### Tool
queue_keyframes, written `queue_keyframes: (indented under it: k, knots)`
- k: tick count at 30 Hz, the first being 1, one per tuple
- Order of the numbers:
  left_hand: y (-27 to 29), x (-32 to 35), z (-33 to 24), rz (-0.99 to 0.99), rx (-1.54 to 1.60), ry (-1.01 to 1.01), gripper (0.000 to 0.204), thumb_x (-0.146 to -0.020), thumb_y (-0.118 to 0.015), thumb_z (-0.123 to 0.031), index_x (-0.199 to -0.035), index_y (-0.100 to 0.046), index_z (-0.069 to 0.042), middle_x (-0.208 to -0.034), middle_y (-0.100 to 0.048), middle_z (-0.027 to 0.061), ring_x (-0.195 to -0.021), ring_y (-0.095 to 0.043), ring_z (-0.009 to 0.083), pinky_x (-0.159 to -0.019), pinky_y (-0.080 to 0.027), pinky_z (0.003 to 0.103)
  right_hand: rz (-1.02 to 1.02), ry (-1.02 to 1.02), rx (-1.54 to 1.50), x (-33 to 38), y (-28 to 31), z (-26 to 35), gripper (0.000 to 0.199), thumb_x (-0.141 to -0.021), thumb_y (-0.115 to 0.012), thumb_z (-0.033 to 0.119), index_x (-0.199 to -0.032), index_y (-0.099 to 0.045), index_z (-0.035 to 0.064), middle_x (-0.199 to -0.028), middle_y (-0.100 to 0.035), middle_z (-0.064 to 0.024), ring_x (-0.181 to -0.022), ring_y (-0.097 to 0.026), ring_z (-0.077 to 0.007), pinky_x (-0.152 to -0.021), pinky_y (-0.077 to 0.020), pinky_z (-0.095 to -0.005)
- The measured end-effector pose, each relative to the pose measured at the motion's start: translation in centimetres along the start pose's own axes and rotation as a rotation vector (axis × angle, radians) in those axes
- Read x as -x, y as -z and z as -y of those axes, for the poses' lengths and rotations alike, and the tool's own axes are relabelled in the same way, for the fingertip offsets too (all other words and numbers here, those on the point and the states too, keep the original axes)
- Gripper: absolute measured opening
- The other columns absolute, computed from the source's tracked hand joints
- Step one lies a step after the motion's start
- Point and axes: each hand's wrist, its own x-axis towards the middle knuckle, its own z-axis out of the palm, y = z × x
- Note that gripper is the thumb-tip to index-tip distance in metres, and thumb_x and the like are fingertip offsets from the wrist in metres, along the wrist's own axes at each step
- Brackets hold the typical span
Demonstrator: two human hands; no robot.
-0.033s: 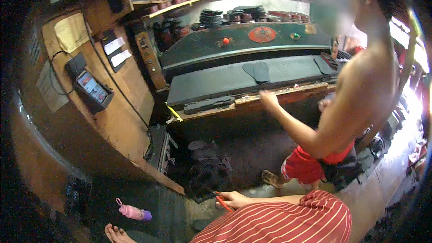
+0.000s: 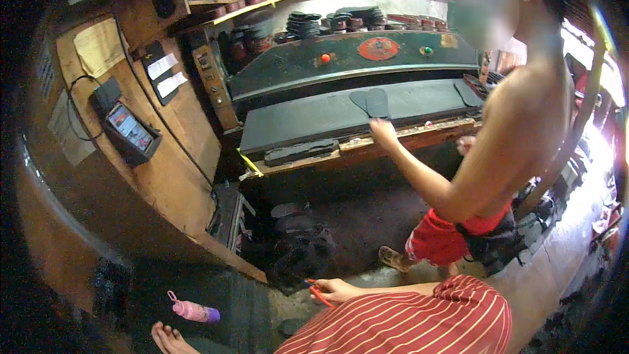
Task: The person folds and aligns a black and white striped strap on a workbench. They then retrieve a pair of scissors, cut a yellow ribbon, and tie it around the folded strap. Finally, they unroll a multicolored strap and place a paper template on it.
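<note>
Where the right hand (image 2: 333,290) wraps its fingers around a red tool (image 2: 320,295), both are to the right of a pink-and-purple bottle (image 2: 194,311). The left hand (image 2: 171,339) shows at the lower edge, just below the bottle and slightly left of it, fingers near together; with the view dim and cropped, one cannot tell whether it holds anything. Beyond the bottle and to its left, a phone (image 2: 129,128) sits in a dark box (image 2: 149,149). Far beyond the bottle, to its right, a co-worker (image 2: 524,111) in red shorts (image 2: 438,239) has one hand (image 2: 384,135) just by two flat soles (image 2: 377,102) on a black bench (image 2: 288,126).
</note>
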Motion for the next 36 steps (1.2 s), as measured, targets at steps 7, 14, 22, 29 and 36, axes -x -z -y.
queue_keyframes:
  k: [7, 14, 22, 29, 36]
  knots:
    - [-10.1, -1.2, 5.0, 0.62, -0.453, -0.12, 0.013, -0.086, -0.055, -0.015, -0.094, -0.058, -0.005, -0.096, -0.054, 0.0037, -0.079, -0.051, 0.0141, -0.073, -0.042, 0.024, 0.044, 0.221, 0.333, -2.7, -1.1, 2.8, 0.043, -0.077, -0.069, 0.013, -0.116, -0.052, 0.0042, -0.108, -0.052, -0.0111, -0.096, -0.056, -0.0201, -0.077, -0.0499, -0.0311]
    - [-13.0, 0.5, 11.0, 1.258, -0.497, -0.158, 0.019, -0.08, -0.064, -0.006, -0.098, -0.063, -0.003, -0.096, -0.06, 0.0102, -0.082, -0.059, 0.02, -0.074, -0.05, 0.031, -0.207, 0.297, 0.015, -5.6, -2.7, -2.4, 0.032, -0.078, -0.069, 0.019, -0.103, -0.055, 0.0035, -0.095, -0.055, -0.0105, -0.086, -0.055, -0.0217, -0.073, -0.0477, -0.0334]
    - [-14.0, -1.6, 11.0, 1.471, -0.636, -0.265, 0.03, -0.083, -0.065, -0.017, -0.11, -0.059, -0.006, -0.103, -0.057, 0.0089, -0.087, -0.059, 0.0207, -0.076, -0.049, 0.031, -0.183, 0.34, 0.096, -6.5, -0.1, -2.2, 0.038, -0.076, -0.07, 0.012, -0.11, -0.057, 0.0042, -0.105, -0.058, -0.0114, -0.092, -0.059, -0.0224, -0.084, -0.0458, -0.0335]
    - [-17.8, -3.2, 6.4, 1.474, -0.713, -0.472, 0.028, -0.084, -0.064, -0.018, -0.109, -0.059, -0.007, -0.103, -0.057, 0.0095, -0.091, -0.059, 0.023, -0.081, -0.048, 0.033, -0.073, 0.422, 0.384, -7.8, 3.2, -0.4, 0.042, -0.074, -0.071, 0.014, -0.113, -0.057, 0.0049, -0.106, -0.057, -0.0097, -0.093, -0.059, -0.0208, -0.081, -0.0466, -0.0304]
    - [-27.7, -9.4, -1.6, 1.237, -0.927, -0.924, 0.019, -0.086, -0.059, -0.019, -0.1, -0.06, -0.006, -0.108, -0.056, 0.0108, -0.105, -0.055, 0.0278, -0.091, -0.044, 0.036, -0.09, 0.507, 0.442, -7.8, 7.1, -0.2, 0.036, -0.073, -0.071, 0.017, -0.107, -0.061, 0.0091, -0.106, -0.061, -0.0118, -0.099, -0.06, -0.0288, -0.085, -0.0484, -0.0349]
